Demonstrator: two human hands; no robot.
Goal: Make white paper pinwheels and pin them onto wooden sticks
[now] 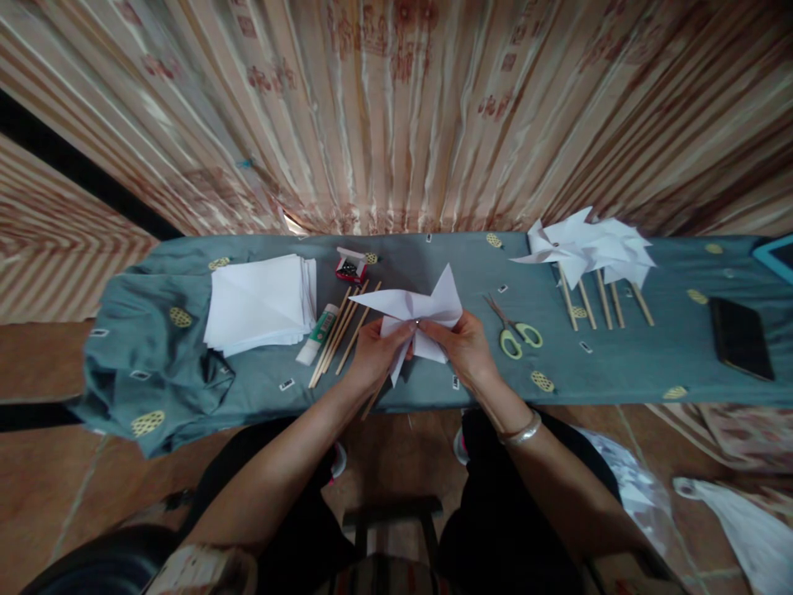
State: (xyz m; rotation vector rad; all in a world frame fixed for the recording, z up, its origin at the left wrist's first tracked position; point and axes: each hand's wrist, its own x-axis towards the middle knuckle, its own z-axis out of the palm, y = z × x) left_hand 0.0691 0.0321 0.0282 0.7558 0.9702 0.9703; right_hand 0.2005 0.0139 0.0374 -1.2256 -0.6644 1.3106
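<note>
A white paper pinwheel (427, 307) is between my hands, low over the middle of the table, with a small shiny pin at its centre. My left hand (377, 351) grips its left side, thumb close to the pin. Gripping the right side, my right hand (469, 347) also has its thumb near the centre. From below my left hand a thin wooden stick (372, 402) slants out past the table edge; its upper part is hidden. Scissors (513, 330) with green handles lie partly open to the right of my right hand.
Left of my hands are loose wooden sticks (338, 339), a glue stick (319, 335), a small red box of pins (351, 264) and a paper stack (260, 302). At right lie several pinwheels on sticks (610, 248), a dark phone (742, 337) and a blue-edged device (777, 256).
</note>
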